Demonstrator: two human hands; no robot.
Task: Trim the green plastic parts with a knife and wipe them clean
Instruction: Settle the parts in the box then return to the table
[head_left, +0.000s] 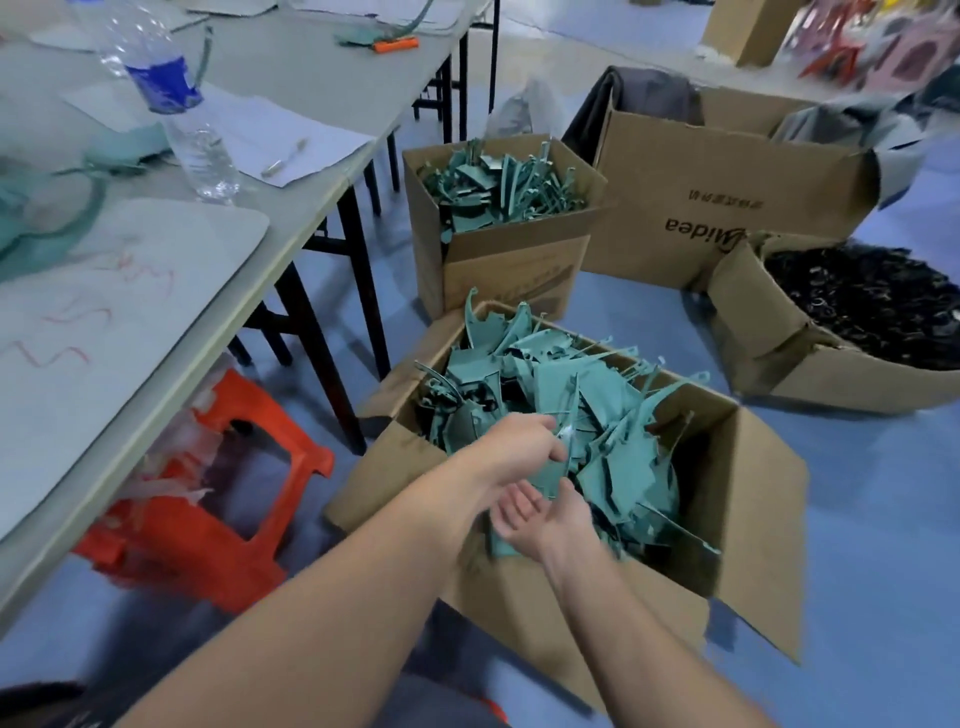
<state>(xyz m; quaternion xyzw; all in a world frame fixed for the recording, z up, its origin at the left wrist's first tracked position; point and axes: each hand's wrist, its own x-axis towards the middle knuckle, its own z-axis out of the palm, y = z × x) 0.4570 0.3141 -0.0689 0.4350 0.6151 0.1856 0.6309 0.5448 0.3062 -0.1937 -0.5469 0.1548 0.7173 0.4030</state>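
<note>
Head view: the cardboard box (753, 493) on the floor brims with green parts (613, 467). My left hand (511, 449) curls round 1 part (550, 475), its long axis hanging down toward my right hand (540, 512), which lies just beneath, palm up, fingers loosely spread. Blur hides my left fingertips and the part's lower end.
</note>
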